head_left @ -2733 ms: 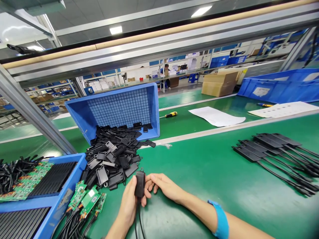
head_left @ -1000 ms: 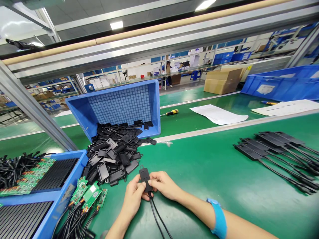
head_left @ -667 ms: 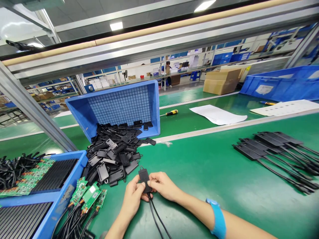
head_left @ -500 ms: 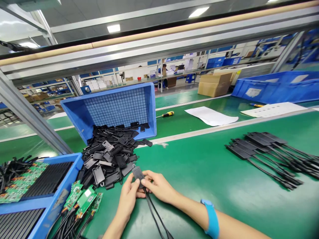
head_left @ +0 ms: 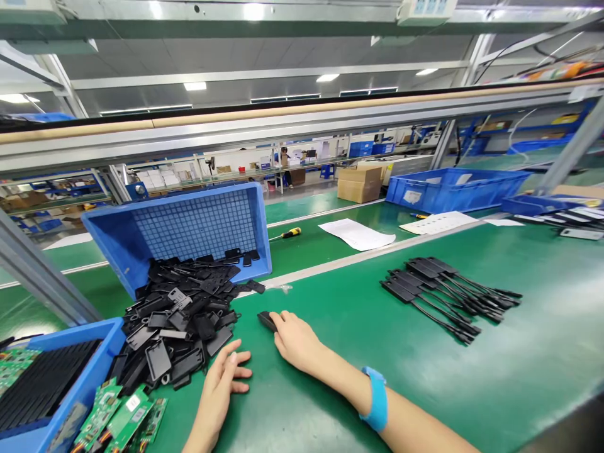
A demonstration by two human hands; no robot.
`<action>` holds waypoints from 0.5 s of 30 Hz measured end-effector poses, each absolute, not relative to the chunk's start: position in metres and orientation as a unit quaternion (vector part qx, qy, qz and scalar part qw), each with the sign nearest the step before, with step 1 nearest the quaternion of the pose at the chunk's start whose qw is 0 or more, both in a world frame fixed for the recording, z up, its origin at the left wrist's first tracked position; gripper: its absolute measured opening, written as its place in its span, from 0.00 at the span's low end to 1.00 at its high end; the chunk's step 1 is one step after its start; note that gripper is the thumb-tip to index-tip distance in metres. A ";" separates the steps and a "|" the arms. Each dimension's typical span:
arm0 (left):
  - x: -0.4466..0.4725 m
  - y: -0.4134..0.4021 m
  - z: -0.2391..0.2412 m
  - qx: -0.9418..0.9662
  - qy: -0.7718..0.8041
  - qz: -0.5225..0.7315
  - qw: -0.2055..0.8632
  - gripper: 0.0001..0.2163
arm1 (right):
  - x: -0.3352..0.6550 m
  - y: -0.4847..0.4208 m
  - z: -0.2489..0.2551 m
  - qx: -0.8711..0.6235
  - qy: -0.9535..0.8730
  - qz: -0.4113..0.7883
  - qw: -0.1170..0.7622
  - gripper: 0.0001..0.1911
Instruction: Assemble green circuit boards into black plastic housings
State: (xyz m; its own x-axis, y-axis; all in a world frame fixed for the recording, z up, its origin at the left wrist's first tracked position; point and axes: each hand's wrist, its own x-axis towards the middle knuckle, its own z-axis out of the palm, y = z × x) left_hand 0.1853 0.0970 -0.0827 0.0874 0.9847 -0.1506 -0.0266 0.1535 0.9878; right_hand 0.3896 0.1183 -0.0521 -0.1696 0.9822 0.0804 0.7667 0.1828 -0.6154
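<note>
**Right hand on a black module beside the spilled pile**

Right hand (head_left: 295, 340), blue band at the wrist, closed over a small black plastic cabled module (head_left: 267, 321), only its tip showing past the fingers, lying on the green bench mat (head_left: 358, 352) just right of the heap of flat black plastic shells (head_left: 182, 318). Left hand (head_left: 219, 384) spread flat, empty, at the heap's near edge. Behind the heap, tipped blue plastic crate (head_left: 189, 226). Far right of the heap, row of finished black cabled modules (head_left: 434, 289)

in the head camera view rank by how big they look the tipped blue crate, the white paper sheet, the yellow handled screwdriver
1. Tipped blue crate, largest.
2. White paper sheet.
3. Yellow-handled screwdriver, smallest.
The crate sits nearer the camera, which exaggerates its lead.
</note>
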 end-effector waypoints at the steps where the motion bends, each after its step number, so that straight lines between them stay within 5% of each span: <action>1: 0.186 0.096 -0.080 0.468 0.507 0.452 0.565 0.37 | 0.391 0.121 -0.052 -0.590 -0.724 0.251 0.255 0.22; 8: 0.187 0.098 -0.075 0.449 0.511 0.449 0.579 0.38 | 0.384 0.137 -0.057 -0.504 -0.666 0.443 0.325 0.24; 15: 0.184 0.101 -0.081 0.471 0.502 0.441 0.576 0.35 | 0.398 0.142 -0.062 -0.552 -0.684 0.340 0.334 0.21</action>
State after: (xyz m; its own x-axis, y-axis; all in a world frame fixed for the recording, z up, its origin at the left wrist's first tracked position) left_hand 0.1837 0.1008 -0.0810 0.1068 0.9810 -0.1618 -0.0349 0.1663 0.9855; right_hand 0.3977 0.1416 -0.0616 -0.1684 0.9823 0.0821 0.5278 0.1602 -0.8341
